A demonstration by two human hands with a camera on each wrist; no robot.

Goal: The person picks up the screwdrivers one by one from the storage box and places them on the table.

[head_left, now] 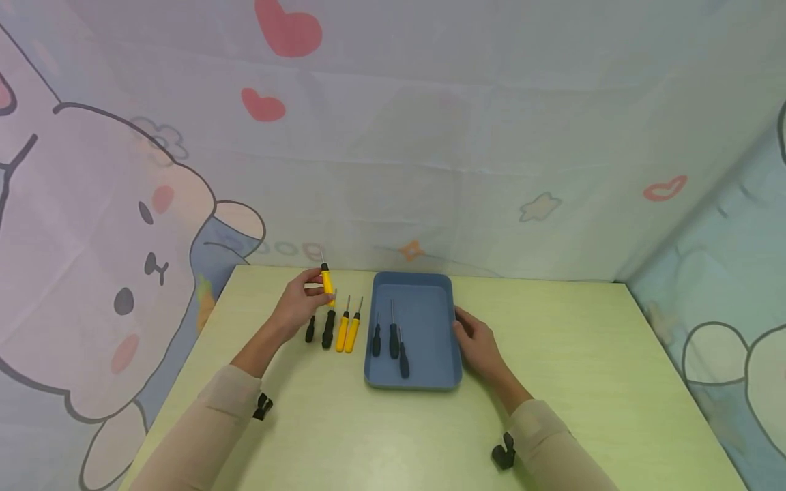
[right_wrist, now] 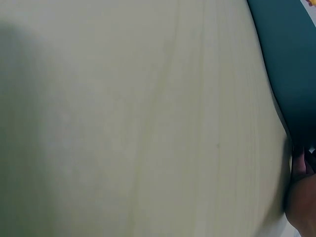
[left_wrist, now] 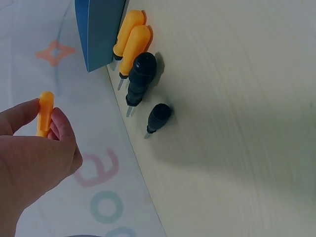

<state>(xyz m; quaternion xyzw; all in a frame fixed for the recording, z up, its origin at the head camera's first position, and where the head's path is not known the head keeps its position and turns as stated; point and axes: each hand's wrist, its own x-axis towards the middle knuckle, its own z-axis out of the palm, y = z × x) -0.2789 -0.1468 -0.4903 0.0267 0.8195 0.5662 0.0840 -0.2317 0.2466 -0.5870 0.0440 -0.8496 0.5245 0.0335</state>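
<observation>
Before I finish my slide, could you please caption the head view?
Left hand holding a yellow screwdriver, right hand at the side of a blue tray holding three dark screwdrivers.

Heart-printed backdrop (head_left: pixel 393 143) behind pale table (head_left: pixel 583 348)

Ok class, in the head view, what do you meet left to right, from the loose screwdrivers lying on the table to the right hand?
Short black screwdriver, longer black screwdriver, first yellow screwdriver, second yellow screwdriver, blue tray, right hand.

3 screwdrivers (head_left: pixel 394 342) in tray (head_left: pixel 432 341), 4 to left
</observation>
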